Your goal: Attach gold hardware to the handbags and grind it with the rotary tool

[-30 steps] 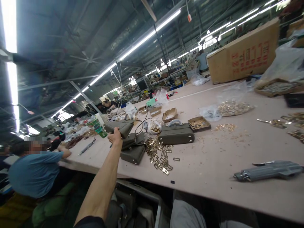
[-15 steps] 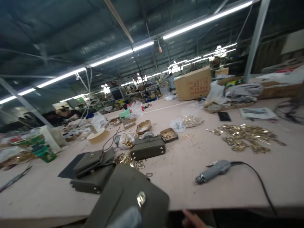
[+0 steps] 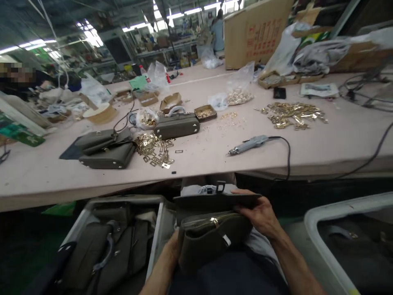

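Note:
A dark olive handbag [image 3: 215, 241] rests on my lap with its flap lifted, showing a zip and a gold clasp on the front. My right hand [image 3: 260, 215] grips the flap at its right end, thumb on the near side. My left hand [image 3: 173, 246] is at the bag's left side, its fingers hidden behind the bag. On the table ahead, a grey electric screwdriver [image 3: 248, 145] lies with its cord trailing right. Gold rectangular metal frames [image 3: 153, 149] are heaped beside two olive handbags, one stacked [image 3: 106, 149] at left and one with a wrapped handle [image 3: 177, 125].
A bin full of olive bags [image 3: 158, 233] stands at my left, another white-rimmed bin [image 3: 313, 221] at my right. Gold hardware [image 3: 294, 114] is piled on the table's right. A cardboard box [image 3: 258, 35] stands behind. A person [image 3: 23, 78] sits at far left.
My view has tilted down. The handbag has moved from above the table edge onto my lap, its flap now raised, with my right hand on that flap.

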The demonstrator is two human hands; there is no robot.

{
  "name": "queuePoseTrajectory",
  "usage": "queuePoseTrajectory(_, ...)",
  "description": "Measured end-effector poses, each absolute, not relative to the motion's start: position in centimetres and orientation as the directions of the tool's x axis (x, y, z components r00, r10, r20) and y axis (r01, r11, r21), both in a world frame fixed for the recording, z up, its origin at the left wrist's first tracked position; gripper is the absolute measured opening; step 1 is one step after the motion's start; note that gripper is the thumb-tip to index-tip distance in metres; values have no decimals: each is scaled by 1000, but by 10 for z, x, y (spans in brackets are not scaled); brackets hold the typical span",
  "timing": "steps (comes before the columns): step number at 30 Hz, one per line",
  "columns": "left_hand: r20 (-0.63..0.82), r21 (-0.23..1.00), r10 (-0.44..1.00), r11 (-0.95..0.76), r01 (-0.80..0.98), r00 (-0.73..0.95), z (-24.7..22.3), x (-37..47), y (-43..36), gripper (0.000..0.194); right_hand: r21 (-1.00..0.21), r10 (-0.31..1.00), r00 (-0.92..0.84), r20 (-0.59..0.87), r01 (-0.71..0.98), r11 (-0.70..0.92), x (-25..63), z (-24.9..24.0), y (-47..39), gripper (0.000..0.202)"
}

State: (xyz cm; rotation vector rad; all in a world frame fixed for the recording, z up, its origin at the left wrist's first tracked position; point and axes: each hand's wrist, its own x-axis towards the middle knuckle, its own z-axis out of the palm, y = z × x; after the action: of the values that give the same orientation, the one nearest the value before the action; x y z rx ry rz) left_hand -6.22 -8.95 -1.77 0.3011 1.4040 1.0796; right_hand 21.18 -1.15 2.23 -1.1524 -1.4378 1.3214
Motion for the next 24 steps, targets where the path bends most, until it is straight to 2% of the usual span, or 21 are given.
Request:
queuePoseTrajectory(3, -571, 776, 814, 495, -390, -103, -9, -75, -78, 41, -995, 971, -227, -78, 79, -61, 219, 14, -38, 48)
queuePoseTrajectory(5, -437, 875, 884, 375, -305, -165, 10, -85, -70, 49, -992, 953, -281, -113, 88, -92, 219, 18, -52, 50)
queuePoseTrajectory(7, -203, 975, 914, 156, -157, -350, 40, -90, -68, 45, -991, 947, -299, -119, 99, -94, 218, 24, -62, 53)
queuePoseTrajectory(9, 82, 997, 854, -70, 44, -514, 76, -89, -72, 36, -992, 954, -282, -100, 106, -72, 216, 30, -70, 54)
queuePoseTrajectory(11, 273, 960, 793, -189, 206, -544, 110, -79, -81, 32, -992, 961, -267, -73, 118, -43, 215, 32, -78, 52)
queuePoseTrajectory(12, 302, 950, 801, -205, 236, -517, 123, -72, -85, 32, -992, 964, -261, -58, 126, -25, 215, 32, -81, 50)
queuePoseTrajectory(13, 278, 955, 843, -193, 224, -461, 132, -63, -88, 36, -991, 966, -254, -38, 136, -3, 215, 31, -84, 48)
queuePoseTrajectory(15, 104, 992, 955, -79, 101, -279, 140, -44, -91, 48, -987, 971, -238, -1, 155, 37, 216, 28, -89, 47)
queuePoseTrajectory(18, -164, 982, 986, 159, -104, -40, 131, -18, -88, 64, -983, 978, -206, 5, 178, 43, 220, 23, -94, 48)
queuePoseTrajectory(20, -227, 959, 974, 224, -174, 2, 121, -6, -88, 65, -981, 982, -186, -11, 194, 26, 222, 20, -97, 48)
queuePoseTrajectory(24, -220, 944, 975, 207, -258, -24, 106, 6, -94, 55, -974, 989, -145, 6, 223, 38, 225, 19, -99, 46)
